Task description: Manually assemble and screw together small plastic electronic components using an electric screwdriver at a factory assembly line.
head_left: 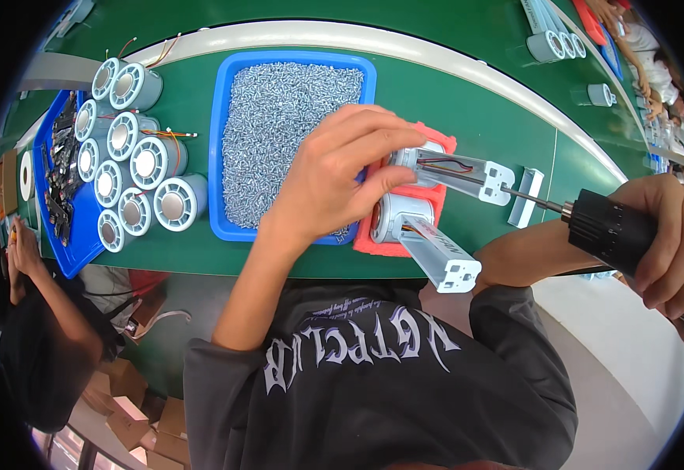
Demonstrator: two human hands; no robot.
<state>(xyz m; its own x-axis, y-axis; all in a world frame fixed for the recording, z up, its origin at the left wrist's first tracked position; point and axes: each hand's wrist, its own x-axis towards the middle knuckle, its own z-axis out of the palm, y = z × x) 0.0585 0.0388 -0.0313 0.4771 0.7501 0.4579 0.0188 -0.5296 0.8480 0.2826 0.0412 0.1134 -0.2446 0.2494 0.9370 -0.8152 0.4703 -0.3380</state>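
A green bench with a pale curved far edge carries everything. Near its front edge, on a red pad, the left hand is clamped on a white bracket assembly. The right hand grips a black driver, its bit in the bracket. A blue screw tray sits left of the pad, grey cylinders beyond it. Boxes lie on the floor.

I count ten grey cylinders clustered on the table, two blue trays, and two white bracket assemblies on one red pad.
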